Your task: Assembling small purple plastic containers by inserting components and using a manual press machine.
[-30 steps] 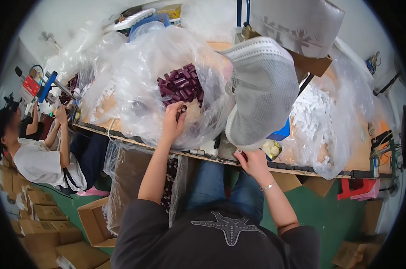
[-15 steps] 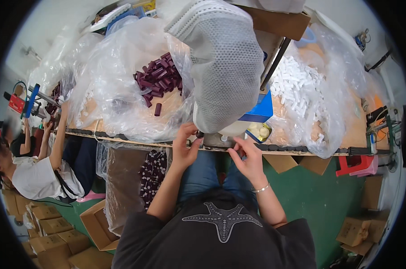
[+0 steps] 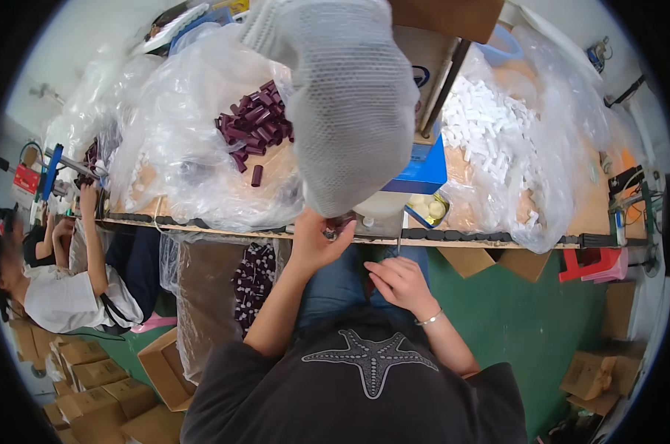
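My left hand is at the table edge, just below a bulky shape in pale meshed cloth. Its fingers and thumb close around a short dark purple tube, partly hidden by the hand. Lower and to the right, my right hand hangs over my lap with its fingers bent together. Whether something small sits in those fingertips is hidden. A thin upright metal rod shows just above that hand; I cannot tell whether the hand touches it. Loose purple tubes lie in a heap at the back left.
Small white pieces cover the table's right side beside clear plastic sheeting. A blue box and a small tray of pale round things stand near the middle. Below hangs a lined box of purple-and-white parts. Another person works at left.
My right hand has dropped from the table edge toward my lap. My left hand has turned, and more of the purple tube shows in it. The view has shifted slightly.
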A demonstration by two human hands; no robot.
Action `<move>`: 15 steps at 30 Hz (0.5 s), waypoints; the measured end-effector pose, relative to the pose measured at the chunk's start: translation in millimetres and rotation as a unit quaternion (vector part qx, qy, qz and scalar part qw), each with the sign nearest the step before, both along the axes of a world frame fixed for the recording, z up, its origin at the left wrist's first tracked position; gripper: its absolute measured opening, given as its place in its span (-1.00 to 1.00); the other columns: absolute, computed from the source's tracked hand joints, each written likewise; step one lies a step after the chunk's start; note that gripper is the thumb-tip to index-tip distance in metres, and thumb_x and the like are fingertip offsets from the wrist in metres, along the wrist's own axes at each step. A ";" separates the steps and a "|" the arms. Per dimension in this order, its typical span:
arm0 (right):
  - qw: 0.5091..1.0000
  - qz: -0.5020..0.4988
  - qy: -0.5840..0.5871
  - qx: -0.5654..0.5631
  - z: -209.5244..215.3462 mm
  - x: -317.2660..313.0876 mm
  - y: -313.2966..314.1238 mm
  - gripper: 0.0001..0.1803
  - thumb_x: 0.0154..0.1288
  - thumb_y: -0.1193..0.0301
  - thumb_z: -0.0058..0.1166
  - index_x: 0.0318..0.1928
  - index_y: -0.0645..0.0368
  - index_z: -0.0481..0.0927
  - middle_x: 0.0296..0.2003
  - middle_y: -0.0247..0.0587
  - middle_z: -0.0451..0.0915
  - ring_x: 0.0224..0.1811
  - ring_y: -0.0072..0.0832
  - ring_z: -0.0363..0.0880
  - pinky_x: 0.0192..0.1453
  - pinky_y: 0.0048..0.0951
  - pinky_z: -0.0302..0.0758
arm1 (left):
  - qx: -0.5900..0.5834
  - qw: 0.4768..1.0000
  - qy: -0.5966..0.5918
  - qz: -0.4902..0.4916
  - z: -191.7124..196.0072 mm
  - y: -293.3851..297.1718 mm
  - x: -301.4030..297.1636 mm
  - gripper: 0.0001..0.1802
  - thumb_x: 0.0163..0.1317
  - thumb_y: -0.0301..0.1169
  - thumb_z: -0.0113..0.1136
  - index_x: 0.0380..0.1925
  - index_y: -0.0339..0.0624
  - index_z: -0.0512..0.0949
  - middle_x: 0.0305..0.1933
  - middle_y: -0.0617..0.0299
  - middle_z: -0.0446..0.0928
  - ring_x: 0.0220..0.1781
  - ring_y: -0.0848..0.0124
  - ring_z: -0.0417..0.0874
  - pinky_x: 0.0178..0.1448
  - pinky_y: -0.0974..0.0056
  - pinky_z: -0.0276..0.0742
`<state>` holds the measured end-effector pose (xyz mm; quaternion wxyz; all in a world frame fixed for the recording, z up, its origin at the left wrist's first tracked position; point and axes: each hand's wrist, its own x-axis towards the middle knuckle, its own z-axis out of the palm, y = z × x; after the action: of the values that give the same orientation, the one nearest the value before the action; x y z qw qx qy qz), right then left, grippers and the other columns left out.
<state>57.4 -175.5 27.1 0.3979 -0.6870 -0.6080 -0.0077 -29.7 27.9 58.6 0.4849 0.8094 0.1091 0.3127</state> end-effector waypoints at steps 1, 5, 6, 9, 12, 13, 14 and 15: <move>1.000 -0.005 0.000 -0.001 -1.3 -1.5 2.2 -0.72 0.10 0.51 0.23 -0.12 0.14 0.63 -0.43 -0.29 0.54 -0.42 -0.37 0.56 -0.35 -0.37 0.46 | 0.000 1.000 0.007 -0.001 2.6 -4.5 5.9 -0.72 0.08 -0.57 0.35 -0.18 -0.34 0.54 -0.36 0.27 0.61 -0.39 0.65 0.53 -0.34 0.56 0.38; 1.000 0.001 0.001 0.030 -5.8 -7.0 8.4 -0.69 0.09 0.51 0.24 -0.10 0.12 0.63 -0.43 -0.30 0.53 -0.45 -0.36 0.54 -0.36 -0.36 0.45 | -0.021 0.997 0.062 0.031 2.4 -20.3 22.9 -0.83 0.05 -0.54 0.38 -0.36 -0.29 0.58 -0.52 0.33 0.56 -0.58 0.64 0.43 -0.53 0.45 0.23; 1.000 0.003 0.006 0.029 -8.2 -7.4 9.0 -0.69 0.09 0.51 0.25 -0.10 0.12 0.63 -0.44 -0.30 0.53 -0.45 -0.36 0.53 -0.36 -0.36 0.45 | -0.022 0.998 0.061 0.028 2.6 -22.2 26.1 -0.83 0.05 -0.54 0.38 -0.36 -0.29 0.58 -0.52 0.33 0.56 -0.58 0.64 0.43 -0.53 0.45 0.23; 1.000 0.002 0.010 0.018 -8.8 -6.3 5.6 -0.70 0.09 0.51 0.25 -0.10 0.12 0.63 -0.44 -0.30 0.52 -0.46 -0.35 0.52 -0.35 -0.36 0.45 | 0.102 0.991 0.080 0.026 -5.0 -24.6 31.9 -0.81 0.00 -0.49 0.40 -0.52 -0.27 0.53 -0.71 0.27 0.42 -0.70 0.44 0.35 -0.57 0.27 0.19; 1.000 -0.004 0.007 0.005 -11.2 -4.9 0.1 -0.71 0.09 0.51 0.24 -0.11 0.12 0.62 -0.45 -0.30 0.50 -0.46 -0.35 0.51 -0.35 -0.35 0.45 | 0.118 0.988 0.080 0.054 -27.4 -27.3 32.4 -0.74 -0.03 -0.43 0.43 -0.61 -0.25 0.48 -0.80 0.21 0.29 -0.74 0.26 0.31 -0.58 0.15 0.20; 1.000 -0.009 0.006 0.001 -13.0 -3.8 -1.5 -0.72 0.10 0.51 0.24 -0.12 0.11 0.62 -0.46 -0.30 0.49 -0.46 -0.34 0.51 -0.35 -0.34 0.45 | 0.099 0.990 0.078 0.065 -28.4 -29.0 32.4 -0.74 -0.03 -0.41 0.44 -0.60 -0.24 0.49 -0.79 0.22 0.30 -0.74 0.26 0.31 -0.57 0.15 0.21; 1.000 -0.009 0.007 0.001 -14.4 -2.2 -2.5 -0.72 0.10 0.51 0.24 -0.12 0.11 0.62 -0.46 -0.30 0.49 -0.46 -0.34 0.51 -0.35 -0.34 0.45 | 0.081 0.991 0.077 0.076 -29.6 -30.4 32.9 -0.73 -0.02 -0.39 0.46 -0.59 -0.23 0.49 -0.78 0.24 0.31 -0.74 0.27 0.31 -0.56 0.14 0.22; 1.000 -0.009 0.005 -0.003 -15.9 -1.7 -3.8 -0.72 0.10 0.50 0.24 -0.12 0.11 0.62 -0.46 -0.30 0.49 -0.46 -0.34 0.52 -0.35 -0.34 0.45 | 0.080 0.991 0.079 0.076 -33.1 -31.7 33.0 -0.73 -0.02 -0.39 0.46 -0.59 -0.23 0.49 -0.78 0.24 0.31 -0.74 0.27 0.31 -0.56 0.14 0.22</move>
<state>55.7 -179.3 11.2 0.3984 -0.6937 -0.6000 -0.0061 3.3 -3.8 25.5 0.3831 0.8571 0.1828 0.2919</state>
